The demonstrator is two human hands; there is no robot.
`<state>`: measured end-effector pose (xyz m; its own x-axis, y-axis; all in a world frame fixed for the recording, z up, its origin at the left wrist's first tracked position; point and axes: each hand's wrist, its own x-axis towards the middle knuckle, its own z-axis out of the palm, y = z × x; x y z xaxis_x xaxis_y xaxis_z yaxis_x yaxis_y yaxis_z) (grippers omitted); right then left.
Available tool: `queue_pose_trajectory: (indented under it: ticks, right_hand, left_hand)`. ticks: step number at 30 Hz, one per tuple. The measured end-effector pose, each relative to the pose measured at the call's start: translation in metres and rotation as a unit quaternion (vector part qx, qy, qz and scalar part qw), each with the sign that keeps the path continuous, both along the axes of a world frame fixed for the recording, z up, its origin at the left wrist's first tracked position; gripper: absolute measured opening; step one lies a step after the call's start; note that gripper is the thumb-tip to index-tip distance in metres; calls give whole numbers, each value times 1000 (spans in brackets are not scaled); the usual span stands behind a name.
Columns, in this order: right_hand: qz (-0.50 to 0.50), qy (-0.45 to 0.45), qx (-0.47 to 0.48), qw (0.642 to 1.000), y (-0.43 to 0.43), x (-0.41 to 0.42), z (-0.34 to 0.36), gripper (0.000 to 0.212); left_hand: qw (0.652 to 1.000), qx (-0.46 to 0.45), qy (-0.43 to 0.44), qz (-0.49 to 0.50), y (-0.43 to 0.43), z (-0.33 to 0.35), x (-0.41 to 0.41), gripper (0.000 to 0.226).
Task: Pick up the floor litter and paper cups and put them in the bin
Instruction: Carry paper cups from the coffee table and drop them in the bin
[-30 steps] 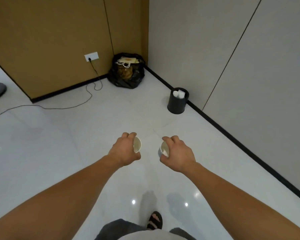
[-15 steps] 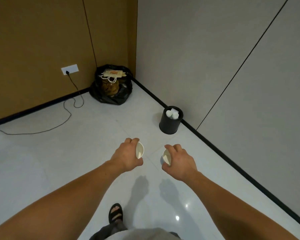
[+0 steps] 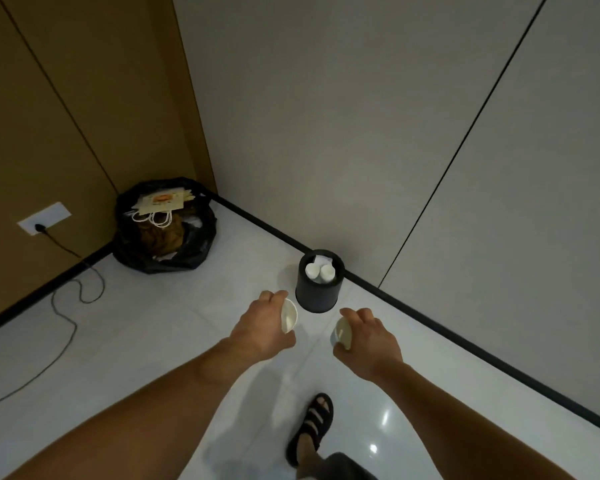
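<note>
Left hand: grips paper cup. Right hand: grips second cup. Step: carry to bin, just beyond. Next: reach over rim, release.

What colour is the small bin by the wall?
Black, seen from the head camera: the bin stands against the grey wall.

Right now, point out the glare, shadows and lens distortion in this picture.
Head view: small bright glints on the glossy floor beside the sandal; soft shadows between the forearms; the wide lens splays the wall lines and stretches those forearms; light is dim, yet the bin, left cup and right cup show clearly.
</note>
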<state>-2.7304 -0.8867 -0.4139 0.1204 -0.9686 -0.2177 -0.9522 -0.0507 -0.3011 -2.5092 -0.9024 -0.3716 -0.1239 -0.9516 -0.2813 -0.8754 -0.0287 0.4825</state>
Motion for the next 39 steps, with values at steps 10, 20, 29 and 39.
queue_pose_trajectory:
  ticks: [10,20,29,39]
  right_hand:
    - [-13,-17,42,999,-191,-25,-9,77]
    - [-126,-29,119,984,-322,-18,-80,76]
    - [-228,-53,150,961,-431,-22,-213,76]
    - [-221,-70,108,967,-497,-42,-434,73]
  left_hand:
    - [999,34,13,-9,-197,-20,-31,86]
    - [991,94,61,-78,-384,-123,-46,85]
    - [980,157,69,-104,-499,-277,-61,81]
    - [979,130,87,-134,-541,-503,-104,86]
